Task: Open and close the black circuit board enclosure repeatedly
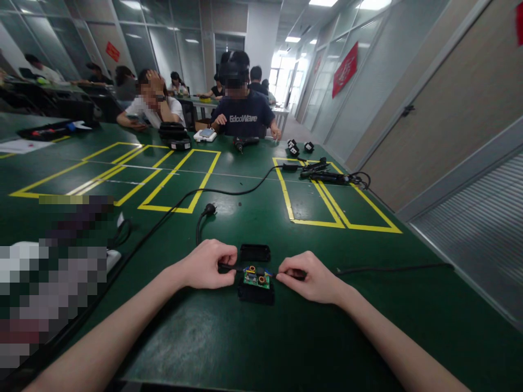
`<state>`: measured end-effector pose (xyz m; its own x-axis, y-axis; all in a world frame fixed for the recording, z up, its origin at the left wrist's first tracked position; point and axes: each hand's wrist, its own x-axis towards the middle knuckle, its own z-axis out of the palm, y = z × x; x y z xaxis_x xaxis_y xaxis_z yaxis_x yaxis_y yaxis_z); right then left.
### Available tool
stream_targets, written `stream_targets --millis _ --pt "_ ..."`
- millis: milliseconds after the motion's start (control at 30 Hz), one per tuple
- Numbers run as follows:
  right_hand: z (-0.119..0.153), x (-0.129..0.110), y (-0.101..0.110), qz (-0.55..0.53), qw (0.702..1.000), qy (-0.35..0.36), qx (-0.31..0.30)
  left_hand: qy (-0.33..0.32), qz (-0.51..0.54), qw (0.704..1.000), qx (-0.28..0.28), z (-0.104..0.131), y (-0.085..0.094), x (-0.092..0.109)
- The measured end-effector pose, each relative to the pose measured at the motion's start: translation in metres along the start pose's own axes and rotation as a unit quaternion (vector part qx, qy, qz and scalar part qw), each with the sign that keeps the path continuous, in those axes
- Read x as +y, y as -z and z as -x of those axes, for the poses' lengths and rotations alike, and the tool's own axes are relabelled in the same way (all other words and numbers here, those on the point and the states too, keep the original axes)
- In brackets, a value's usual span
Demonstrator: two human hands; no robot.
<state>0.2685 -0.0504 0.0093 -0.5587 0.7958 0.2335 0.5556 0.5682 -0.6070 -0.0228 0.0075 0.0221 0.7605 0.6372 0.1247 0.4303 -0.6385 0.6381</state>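
A small green circuit board (256, 278) with copper-wound coils lies between my hands, over a black plastic case half (256, 295). The other black case half (255, 252) rests just beyond it. My left hand (210, 265) pinches the black cable (226, 267) at the board's left end. On the other side, my right hand (306, 276) is closed near the blue wires at the board's right end, its fingers round a dark cable (376, 269) that trails off to the right. Its grip is partly hidden by the fingers.
A power plug (210, 209) and a long black cord (229, 192) cross the green table (196, 348). Yellow tape marks rectangles farther off. Bundled cables (327, 174) lie at the right, a power drill (244, 142) at the far edge. A person (245, 117) in a headset sits opposite.
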Motion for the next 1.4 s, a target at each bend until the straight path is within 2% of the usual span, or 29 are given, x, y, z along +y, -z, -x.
stream_targets --millis 167,300,500,800,933,1167,1267,1400 --pt "0.001 -0.009 -0.004 -0.021 0.998 0.020 -0.050 0.033 0.046 0.995 -0.079 0.001 0.002 0.001" --pt "0.000 -0.007 -0.005 -0.010 0.998 0.013 -0.053 0.056 0.051 0.991 -0.108 0.001 0.001 -0.001" --pt "-0.001 0.000 -0.001 0.063 0.998 0.022 -0.011 0.057 0.042 0.995 -0.074 0.000 -0.001 -0.002" --pt "-0.004 0.003 -0.004 0.082 0.996 -0.001 -0.041 0.027 0.043 0.996 -0.070 -0.002 -0.001 -0.002" --pt "-0.006 0.006 -0.009 0.120 0.993 -0.009 -0.018 0.004 0.028 0.999 -0.042 -0.001 -0.002 -0.002" --pt "-0.008 0.002 -0.015 0.182 0.981 -0.066 -0.012 0.051 0.037 0.997 -0.033 -0.002 -0.011 -0.002" --pt "-0.009 -0.002 -0.018 0.224 0.970 -0.094 -0.020 0.070 0.054 0.995 -0.051 -0.003 -0.012 0.000" --pt "-0.010 -0.002 -0.022 0.256 0.962 -0.084 -0.031 0.093 0.060 0.992 -0.067 -0.003 -0.012 0.002"
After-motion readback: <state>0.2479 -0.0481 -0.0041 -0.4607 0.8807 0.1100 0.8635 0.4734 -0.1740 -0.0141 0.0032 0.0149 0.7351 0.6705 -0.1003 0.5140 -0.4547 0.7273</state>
